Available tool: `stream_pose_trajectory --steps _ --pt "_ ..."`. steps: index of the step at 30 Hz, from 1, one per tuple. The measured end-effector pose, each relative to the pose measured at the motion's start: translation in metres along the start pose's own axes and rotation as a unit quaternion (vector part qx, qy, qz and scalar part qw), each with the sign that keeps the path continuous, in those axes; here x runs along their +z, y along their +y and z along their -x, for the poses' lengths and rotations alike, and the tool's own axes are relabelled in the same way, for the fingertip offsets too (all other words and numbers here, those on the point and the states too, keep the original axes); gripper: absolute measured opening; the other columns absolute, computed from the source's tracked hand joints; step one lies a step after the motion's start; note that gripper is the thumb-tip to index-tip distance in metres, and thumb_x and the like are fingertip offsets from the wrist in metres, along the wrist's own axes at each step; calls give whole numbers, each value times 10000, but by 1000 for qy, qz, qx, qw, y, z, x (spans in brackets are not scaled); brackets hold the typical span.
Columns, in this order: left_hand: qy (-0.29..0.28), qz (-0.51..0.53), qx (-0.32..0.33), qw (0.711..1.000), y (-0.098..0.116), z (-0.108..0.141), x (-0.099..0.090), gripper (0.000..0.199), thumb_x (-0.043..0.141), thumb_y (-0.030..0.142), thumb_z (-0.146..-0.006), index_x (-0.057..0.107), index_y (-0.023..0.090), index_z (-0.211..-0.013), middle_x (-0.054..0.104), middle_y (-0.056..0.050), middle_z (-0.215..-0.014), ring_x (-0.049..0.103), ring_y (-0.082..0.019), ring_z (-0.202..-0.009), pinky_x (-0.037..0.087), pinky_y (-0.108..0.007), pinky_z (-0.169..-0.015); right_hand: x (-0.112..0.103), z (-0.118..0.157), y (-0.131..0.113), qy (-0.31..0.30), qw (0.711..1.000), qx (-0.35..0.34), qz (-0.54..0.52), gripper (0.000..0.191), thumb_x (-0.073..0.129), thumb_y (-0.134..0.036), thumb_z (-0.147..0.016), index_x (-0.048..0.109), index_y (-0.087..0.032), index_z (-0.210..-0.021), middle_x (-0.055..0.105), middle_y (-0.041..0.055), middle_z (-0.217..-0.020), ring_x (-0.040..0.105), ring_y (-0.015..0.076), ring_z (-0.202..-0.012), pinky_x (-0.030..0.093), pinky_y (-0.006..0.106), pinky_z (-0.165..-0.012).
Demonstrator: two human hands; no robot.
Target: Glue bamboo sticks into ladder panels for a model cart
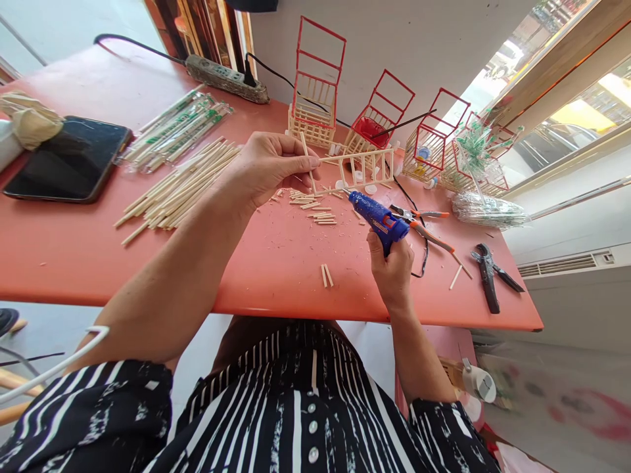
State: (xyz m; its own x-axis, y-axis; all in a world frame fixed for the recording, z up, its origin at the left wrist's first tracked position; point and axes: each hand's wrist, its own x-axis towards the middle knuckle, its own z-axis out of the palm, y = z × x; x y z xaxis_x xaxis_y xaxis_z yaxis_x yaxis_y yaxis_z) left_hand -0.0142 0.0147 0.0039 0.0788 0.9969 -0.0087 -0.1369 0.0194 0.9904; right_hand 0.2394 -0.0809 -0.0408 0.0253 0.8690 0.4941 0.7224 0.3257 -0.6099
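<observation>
My left hand (pixel 283 164) pinches the left end of a ladder-like frame of thin wooden sticks (pixel 375 167), raised over the table. A single stick (pixel 309 172) crosses upright at the fingertips; whether it is joined to the frame I cannot tell. My right hand (pixel 393 266) is wrapped round the handle of a blue hot glue gun (pixel 377 215). Its nozzle points up and left, close to the frame's lower rail. Short cut sticks (pixel 323 215) lie below the frame, and two more (pixel 327 276) sit nearer the table's front edge.
Long sticks (pixel 185 190), packaged sticks (pixel 172 131), a tablet (pixel 69 157) and a power strip (pixel 227 79) occupy the left side of the red table (pixel 276 276). Small red-and-wood chairs (pixel 315 98) stand behind. Pliers (pixel 426 230) and a black-handled cutter (pixel 488 279) lie right.
</observation>
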Motion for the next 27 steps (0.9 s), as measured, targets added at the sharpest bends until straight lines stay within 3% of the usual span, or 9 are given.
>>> stream_pose_trajectory --steps 20,24,27 --pt "-2 4 -2 1000 0 -2 -2 114 814 198 -798 721 133 -810 732 -72 -798 768 -160 -750 642 -262 -745 -3 -2 2 -5 1000 1 1 380 556 -604 -1004 651 -238 -982 740 76 -866 688 254 -809 552 392 -780" --pt "-3 8 -6 1000 -1 -3 -3 117 815 206 -794 717 144 -817 731 -65 -796 754 -147 -734 626 -266 -741 -14 -1 10 34 999 -5 22 393 556 -604 -1008 674 -229 -1002 741 99 -905 689 267 -841 552 399 -790" --pt "-6 2 4 1000 0 -1 -4 141 829 238 -794 710 163 -790 741 -55 -795 727 -124 -712 600 -265 -718 -34 -5 21 64 994 -23 82 394 543 -568 -1022 681 -208 -1107 736 133 -1014 695 299 -958 550 449 -883"
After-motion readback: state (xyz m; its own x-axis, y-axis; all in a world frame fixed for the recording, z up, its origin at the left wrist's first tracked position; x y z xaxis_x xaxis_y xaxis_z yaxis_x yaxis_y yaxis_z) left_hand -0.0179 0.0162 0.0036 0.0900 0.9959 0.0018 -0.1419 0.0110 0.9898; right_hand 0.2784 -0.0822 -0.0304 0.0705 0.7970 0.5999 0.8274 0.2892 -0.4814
